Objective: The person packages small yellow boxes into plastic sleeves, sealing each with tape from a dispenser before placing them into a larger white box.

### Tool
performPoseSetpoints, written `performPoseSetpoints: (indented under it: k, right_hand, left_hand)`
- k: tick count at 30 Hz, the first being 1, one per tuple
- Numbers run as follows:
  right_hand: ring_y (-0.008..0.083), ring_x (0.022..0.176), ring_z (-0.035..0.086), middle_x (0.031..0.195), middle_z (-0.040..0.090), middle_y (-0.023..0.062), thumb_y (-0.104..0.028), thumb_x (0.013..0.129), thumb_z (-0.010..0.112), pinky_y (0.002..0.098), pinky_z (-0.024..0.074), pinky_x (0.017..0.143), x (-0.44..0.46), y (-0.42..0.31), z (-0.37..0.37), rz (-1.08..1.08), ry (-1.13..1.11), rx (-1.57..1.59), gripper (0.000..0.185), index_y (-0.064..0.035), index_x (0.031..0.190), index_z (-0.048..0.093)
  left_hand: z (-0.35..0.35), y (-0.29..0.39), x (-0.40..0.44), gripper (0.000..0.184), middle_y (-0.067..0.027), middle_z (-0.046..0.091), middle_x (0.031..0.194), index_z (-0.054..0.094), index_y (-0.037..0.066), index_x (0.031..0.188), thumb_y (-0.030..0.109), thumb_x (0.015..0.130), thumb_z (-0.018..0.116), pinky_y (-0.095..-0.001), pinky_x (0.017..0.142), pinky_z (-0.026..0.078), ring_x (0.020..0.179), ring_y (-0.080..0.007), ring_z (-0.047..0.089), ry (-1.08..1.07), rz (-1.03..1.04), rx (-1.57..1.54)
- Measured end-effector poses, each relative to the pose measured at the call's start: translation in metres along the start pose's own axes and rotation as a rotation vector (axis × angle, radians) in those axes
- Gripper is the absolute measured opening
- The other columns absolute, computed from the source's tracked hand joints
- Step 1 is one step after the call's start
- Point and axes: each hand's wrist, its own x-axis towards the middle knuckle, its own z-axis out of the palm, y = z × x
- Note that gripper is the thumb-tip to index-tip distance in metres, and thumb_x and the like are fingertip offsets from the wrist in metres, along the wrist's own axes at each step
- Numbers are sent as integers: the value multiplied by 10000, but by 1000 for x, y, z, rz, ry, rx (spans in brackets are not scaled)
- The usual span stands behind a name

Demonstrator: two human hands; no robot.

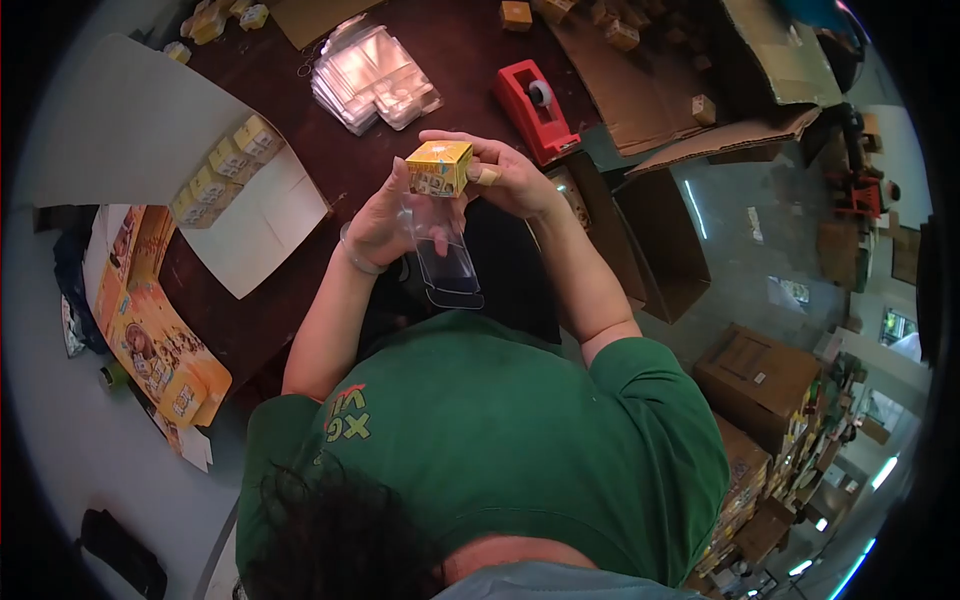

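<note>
A small yellow printed box is held up between my two hands above the table's near edge. My left hand is closed around the box's left side and a clear plastic case. This open case hangs below the box, with its flap toward my body. My right hand grips the box's right side, fingers bent behind it; a pale wrap shows on one finger. Beyond my hands, a stack of flat clear plastic cases lies on the dark red table.
A red tape dispenser stands right of the stack. An open cardboard carton with several small boxes is at the upper right. On the left are a white box holding a row of yellow boxes and an orange printed display carton.
</note>
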Motion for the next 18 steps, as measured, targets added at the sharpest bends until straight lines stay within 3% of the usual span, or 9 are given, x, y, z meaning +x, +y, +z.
performPoseSetpoints:
  k: [2,5,7,8,9,11,15,18]
  right_hand:
    - [176,908,670,1246,612,111,-307,871,686,314,577,756,-2,4,5,53,-37,33,735,-3,1461,370]
    - [199,1032,644,1296,582,118,-308,859,688,330,536,880,-6,-7,14,45,23,-223,738,1,1456,384]
    - [222,1202,557,1368,530,113,-280,850,689,357,461,1003,-7,-17,15,-128,108,-405,724,-18,1458,395]
    - [232,1317,454,1423,475,111,-232,840,712,373,389,1078,-11,-28,20,-149,160,-459,697,-59,1451,426]
    - [245,1303,467,1413,482,119,-230,838,718,373,392,1077,-12,-35,27,-196,176,-701,682,-69,1441,442]
    - [271,1276,494,1393,496,133,-226,834,729,373,397,1075,-18,-42,42,-278,203,-1185,654,-91,1421,473]
    - [316,1222,516,1321,531,152,-127,794,744,382,466,1011,-13,-29,51,-243,143,-1270,608,-82,1359,525]
    - [283,1191,541,1283,551,134,-56,785,700,368,460,1013,-12,-34,49,-200,130,-1249,600,-71,1359,527]
  left_hand:
    - [2,-2,-4,721,-149,637,1047,508,31,1290,656,947,397,-332,594,582,865,-257,673,-54,14,-64]
    - [9,0,-10,623,-125,643,1037,516,33,1274,574,972,450,-320,590,579,833,-228,679,1,61,-28]
    - [11,-2,-12,520,-101,648,1016,524,34,1255,470,972,519,-314,584,577,831,-204,681,221,175,251]
    - [12,-2,-13,472,-88,650,1006,529,35,1246,418,971,553,-311,581,575,829,-192,682,329,231,392]
    - [14,1,-16,413,-63,653,992,551,21,1208,300,925,662,-278,644,569,861,-143,661,385,277,524]
    - [18,1,-18,410,-55,656,1000,565,12,1191,264,897,702,-257,706,550,868,-115,640,451,399,834]
    - [27,3,-21,430,-43,660,1008,582,-1,1170,245,859,750,-229,796,507,873,-79,605,476,427,1097]
    - [32,3,-23,415,-31,661,986,581,4,1177,230,868,742,-235,781,510,872,-83,608,452,395,867]
